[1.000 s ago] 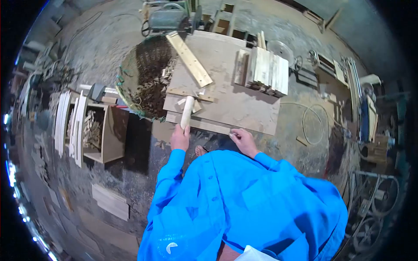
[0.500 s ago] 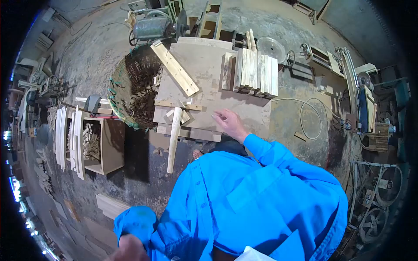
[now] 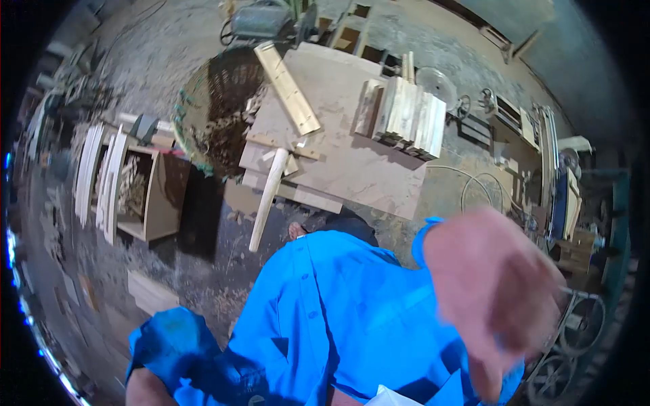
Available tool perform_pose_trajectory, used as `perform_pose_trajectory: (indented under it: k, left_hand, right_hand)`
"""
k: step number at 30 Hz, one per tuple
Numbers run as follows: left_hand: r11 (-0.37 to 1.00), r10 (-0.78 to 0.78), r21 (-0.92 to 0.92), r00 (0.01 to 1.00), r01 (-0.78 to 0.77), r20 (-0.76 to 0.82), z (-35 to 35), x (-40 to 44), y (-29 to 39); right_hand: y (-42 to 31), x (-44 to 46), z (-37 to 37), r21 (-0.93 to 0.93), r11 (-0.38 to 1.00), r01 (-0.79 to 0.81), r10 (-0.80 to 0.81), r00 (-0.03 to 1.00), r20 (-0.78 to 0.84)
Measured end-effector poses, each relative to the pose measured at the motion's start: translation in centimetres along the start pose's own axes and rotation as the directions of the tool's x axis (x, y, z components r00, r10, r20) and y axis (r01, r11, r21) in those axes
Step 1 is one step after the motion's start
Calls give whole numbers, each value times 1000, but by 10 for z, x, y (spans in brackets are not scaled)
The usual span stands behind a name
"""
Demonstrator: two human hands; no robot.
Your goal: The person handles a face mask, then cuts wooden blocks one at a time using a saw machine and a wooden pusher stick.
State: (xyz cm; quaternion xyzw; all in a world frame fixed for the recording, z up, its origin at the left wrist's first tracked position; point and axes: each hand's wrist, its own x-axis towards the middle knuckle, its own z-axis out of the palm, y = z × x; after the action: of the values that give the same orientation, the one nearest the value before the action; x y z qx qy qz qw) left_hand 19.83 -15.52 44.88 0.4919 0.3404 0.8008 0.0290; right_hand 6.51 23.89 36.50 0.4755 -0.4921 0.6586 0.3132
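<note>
Head view: the right hand [image 3: 494, 291] is seen blurred and raised at 4 o'clock; the left hand [image 3: 145, 389] is cut off between 7 and 8. Whether fingers are open or closed cannot be told. Neither hand is seen on the tapered wooden piece [image 3: 269, 196], left of centre at 9 o'clock, overhanging the worktable [image 3: 389, 177], so handling is judged paused.

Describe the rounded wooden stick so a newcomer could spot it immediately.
Start at the broad tabletop beside the wicker basket. At its near edge, on the basket side, a pale stick juts out over the floor. It is long and rounded, unlike the flat plank farther back and the stacked boards.
</note>
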Motion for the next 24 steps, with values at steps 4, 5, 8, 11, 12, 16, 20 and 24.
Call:
perform_pose_trajectory:
  k: [4, 5, 8, 11, 12, 16, 20, 24]
  left_hand:
    - [940, 333, -154, 915, -303, 228, -29, 77, -94]
    - [910, 409, -198, 867, -364, 284, -35, 78, -95]
    - [894, 425, -290, 850, -340, 312, -46, 68, -87]
    - [915, 161, -394, 972, -83, 169, -49, 53, -73]
    - [934, 29, -356, 998, -5, 62, -45, 45, -66]
    - [986, -76, -159, 980, 46, -185, -42, 18, -106]
    - [879, -476, -126, 822, 460, -313, -42, 8, -133]
    - [667, -644, 159, 671, 728, -367, -44, 25, -148]
  right_hand:
    - [-24, 58, 30, -22, 925, 380, -380, 925, 1]
    - [-20, 66, 36, 14, 921, 389, -388, 915, 111]
    - [-3, 66, 53, 310, 881, 357, -406, 908, 107]
    - [0, 59, 62, 390, 876, 284, -353, 928, 117]
    - [3, 56, 60, 399, 891, 218, -310, 933, 184]
    - [-4, 3, -14, 511, 820, 256, -360, 926, 114]
    - [19, -95, -161, 382, 881, 280, -315, 949, 31]
    - [53, -88, -56, 194, 952, 235, -237, 971, -17]
